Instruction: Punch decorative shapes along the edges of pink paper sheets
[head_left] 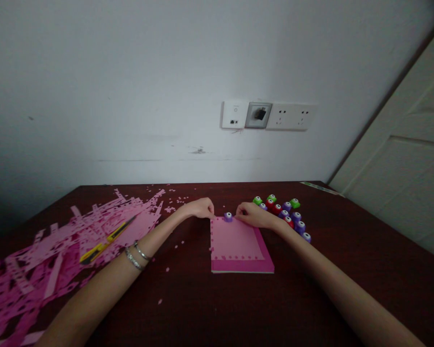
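Observation:
A light pink sheet of paper (237,239) lies on a stack of darker pink paper (244,266). Small punched shapes run along its left and bottom edges. At its top edge sits a purple craft punch (228,217), between my two hands. My left hand (202,208) is closed, its fingertips pinching the sheet's top left corner. The fingers of my right hand (251,214) are curled and pinch the top edge just right of the punch. Neither hand grips the punch.
Several green, red and purple craft punches (287,207) stand beyond my right hand. On the left, a yellow utility knife (106,241) lies on a heap of pink paper strips (58,255). Tiny cutouts dot the dark table (188,308). A ruler-like strip (321,188) lies far right.

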Motion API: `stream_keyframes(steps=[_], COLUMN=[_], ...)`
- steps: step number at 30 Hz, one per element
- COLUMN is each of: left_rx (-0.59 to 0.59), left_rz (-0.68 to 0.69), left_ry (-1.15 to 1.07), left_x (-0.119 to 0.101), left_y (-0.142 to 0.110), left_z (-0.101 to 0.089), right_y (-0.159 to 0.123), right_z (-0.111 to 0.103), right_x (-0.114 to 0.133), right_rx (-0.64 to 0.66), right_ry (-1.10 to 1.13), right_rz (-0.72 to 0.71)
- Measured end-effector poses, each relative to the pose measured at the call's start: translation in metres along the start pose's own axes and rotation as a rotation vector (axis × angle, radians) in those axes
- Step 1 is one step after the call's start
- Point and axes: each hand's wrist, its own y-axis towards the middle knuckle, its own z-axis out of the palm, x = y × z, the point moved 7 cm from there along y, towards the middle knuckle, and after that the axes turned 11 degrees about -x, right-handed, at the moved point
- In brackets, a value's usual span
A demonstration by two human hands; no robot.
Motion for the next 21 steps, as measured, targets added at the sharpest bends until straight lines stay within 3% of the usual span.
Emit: stream_keyframes(steps=[9, 13, 17, 21], left_rx=[0.017, -0.055, -0.15, -0.1], left_rz=[-0.026, -0.041, -0.043, -0.056], left_ry=[0.009, 0.019, -0.002, -0.036], left_x=[0.003, 0.003, -0.006, -0.02], left_y=[0.0, 0.001, -0.001, -0.001], left_z=[0.001, -0.007, -0.014, -0.003], right_y=[-0.001, 0.0, 0.003, 0.001], right_z=[-0.002, -0.009, -0.02, -0.009], right_x=[0.004, 0.003, 0.001, 0.002], right_rx=[0.0, -0.026, -0.099, -0.009], right_ry=[-0.012, -0.024, -0.035, 0.091], right_rz=[0.021, 0.05, 0.161, 0.309])
